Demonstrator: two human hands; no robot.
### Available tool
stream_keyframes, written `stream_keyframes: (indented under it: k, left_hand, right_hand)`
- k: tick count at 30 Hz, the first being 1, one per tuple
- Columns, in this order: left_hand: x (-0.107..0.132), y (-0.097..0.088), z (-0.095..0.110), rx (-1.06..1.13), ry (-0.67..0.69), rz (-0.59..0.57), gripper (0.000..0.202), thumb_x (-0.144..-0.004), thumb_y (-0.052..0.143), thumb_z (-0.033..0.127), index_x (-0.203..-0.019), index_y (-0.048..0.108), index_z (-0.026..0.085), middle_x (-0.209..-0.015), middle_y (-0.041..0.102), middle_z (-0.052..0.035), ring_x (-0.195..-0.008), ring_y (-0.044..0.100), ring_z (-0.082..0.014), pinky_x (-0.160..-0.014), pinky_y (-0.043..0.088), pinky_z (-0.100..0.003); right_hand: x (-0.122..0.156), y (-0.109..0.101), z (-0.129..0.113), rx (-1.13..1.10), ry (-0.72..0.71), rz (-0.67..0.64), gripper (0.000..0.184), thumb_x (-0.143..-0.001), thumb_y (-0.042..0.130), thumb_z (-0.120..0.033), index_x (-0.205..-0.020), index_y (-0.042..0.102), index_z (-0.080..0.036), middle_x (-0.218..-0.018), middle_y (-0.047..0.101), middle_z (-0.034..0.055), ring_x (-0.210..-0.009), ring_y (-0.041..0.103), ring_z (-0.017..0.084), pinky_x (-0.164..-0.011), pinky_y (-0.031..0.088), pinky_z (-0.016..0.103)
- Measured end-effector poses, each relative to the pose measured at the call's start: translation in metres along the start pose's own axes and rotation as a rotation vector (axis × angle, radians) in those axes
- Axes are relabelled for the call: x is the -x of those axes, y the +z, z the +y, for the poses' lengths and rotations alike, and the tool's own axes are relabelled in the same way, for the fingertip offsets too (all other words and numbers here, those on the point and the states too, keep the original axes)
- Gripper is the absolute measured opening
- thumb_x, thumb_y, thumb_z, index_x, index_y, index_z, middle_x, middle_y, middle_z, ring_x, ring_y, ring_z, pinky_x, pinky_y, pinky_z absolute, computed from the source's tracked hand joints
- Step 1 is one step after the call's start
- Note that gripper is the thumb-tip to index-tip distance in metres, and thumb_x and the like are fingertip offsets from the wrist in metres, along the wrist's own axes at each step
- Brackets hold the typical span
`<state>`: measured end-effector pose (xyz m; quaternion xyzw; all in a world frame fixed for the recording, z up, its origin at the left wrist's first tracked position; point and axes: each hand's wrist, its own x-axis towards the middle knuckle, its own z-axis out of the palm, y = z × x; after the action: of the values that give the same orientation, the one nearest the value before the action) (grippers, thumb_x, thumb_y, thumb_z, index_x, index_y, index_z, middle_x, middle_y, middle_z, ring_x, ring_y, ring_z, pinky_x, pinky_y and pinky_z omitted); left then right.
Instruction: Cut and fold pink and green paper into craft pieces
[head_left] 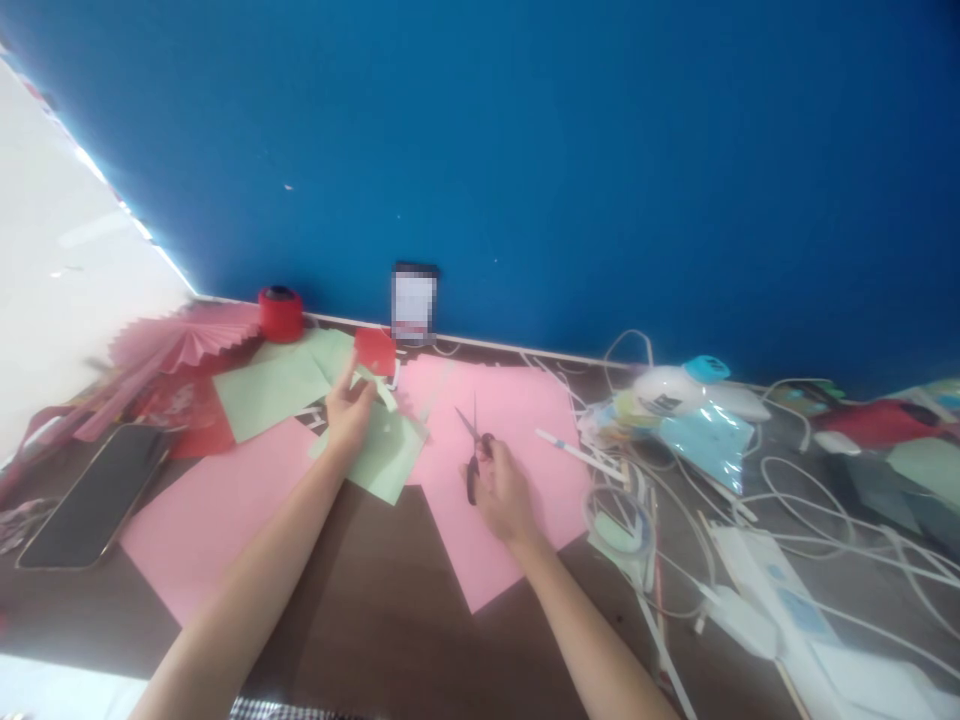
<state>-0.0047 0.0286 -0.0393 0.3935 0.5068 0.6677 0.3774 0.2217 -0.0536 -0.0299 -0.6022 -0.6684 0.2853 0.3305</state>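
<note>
Head view, right hand (506,495) curled around scissors (477,442), blades (466,423) parted, over pink paper (525,405), left hand (349,412) half-curled at green paper (386,455), its hold unclear

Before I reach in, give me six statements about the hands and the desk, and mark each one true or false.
1. The right hand holds the scissors. True.
2. The blades of the scissors are shut together. False: they stand apart.
3. The phone lies to the left of the left hand. True.
4. The left hand rests on the phone. False: it is at the green paper.
5. The wall behind the desk is blue. True.
6. The right hand is over the green paper. False: it is over the pink paper.
</note>
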Motion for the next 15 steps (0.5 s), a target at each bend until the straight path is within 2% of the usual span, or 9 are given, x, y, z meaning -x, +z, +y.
stream_keyframes:
  k: [2,4,7,10,13,15]
  left_hand:
    - [0.0017,0.0005,0.0002,0.01,-0.019,-0.05,0.071,-0.072,0.06,0.021,-0.137,0.031,0.02,-0.087,0.068,-0.0046,-0.068,0.062,-0.0112,-0.069,0.05,-0.025]
    - [0.0038,0.0016,0.0012,-0.013,-0.03,-0.096,0.073,-0.072,0.061,0.021,-0.138,0.028,0.021,-0.089,0.068,-0.0045,-0.069,0.063,-0.0119,-0.071,0.051,-0.027]
    - [0.0056,0.0038,0.0038,-0.063,-0.001,-0.1,0.071,-0.07,0.064,0.022,-0.135,0.034,0.024,-0.114,0.06,-0.0069,-0.092,0.062,-0.018,-0.082,0.049,-0.029]
    - [0.0054,0.0048,0.0051,-0.105,0.091,-0.084,0.061,-0.072,0.064,0.024,-0.129,0.044,0.025,-0.132,0.047,-0.0053,-0.119,0.046,-0.0229,-0.096,0.042,-0.03]
    - [0.0049,0.0039,0.0051,-0.203,0.152,-0.061,0.044,-0.076,0.06,0.027,-0.119,0.055,0.022,-0.126,0.053,-0.0052,-0.126,0.037,-0.0224,-0.103,0.033,-0.034]
    - [0.0051,0.0034,0.0059,-0.231,0.126,-0.046,0.039,-0.076,0.06,0.029,-0.113,0.06,0.02,-0.115,0.061,-0.0065,-0.119,0.046,-0.0229,-0.101,0.036,-0.036]
  right_hand:
    - [0.0,0.0009,0.0008,-0.016,0.002,0.007,0.028,-0.081,0.047,-0.041,-0.099,0.044,-0.021,-0.093,0.057,0.005,-0.086,0.058,0.02,-0.075,0.045,0.033]
    - [-0.0001,0.0019,0.0018,-0.026,0.007,0.013,0.027,-0.081,0.047,-0.041,-0.099,0.044,-0.021,-0.092,0.057,0.0048,-0.086,0.058,0.019,-0.075,0.045,0.033]
    - [-0.0006,0.0031,0.0034,-0.044,0.001,0.028,0.028,-0.081,0.047,-0.041,-0.101,0.045,-0.021,-0.092,0.058,0.0054,-0.086,0.059,0.02,-0.075,0.045,0.033]
    - [-0.0009,0.0042,0.0053,-0.061,-0.022,0.051,0.03,-0.081,0.047,-0.042,-0.102,0.046,-0.021,-0.092,0.058,0.0064,-0.086,0.059,0.021,-0.075,0.046,0.034]
    - [-0.0008,0.0055,0.0076,-0.082,-0.028,0.07,0.027,-0.081,0.047,-0.041,-0.099,0.047,-0.021,-0.09,0.058,0.0061,-0.085,0.059,0.021,-0.073,0.046,0.033]
    - [-0.0007,0.0065,0.0094,-0.12,-0.026,0.077,0.024,-0.082,0.047,-0.04,-0.097,0.047,-0.022,-0.089,0.058,0.0054,-0.083,0.058,0.02,-0.07,0.046,0.031]
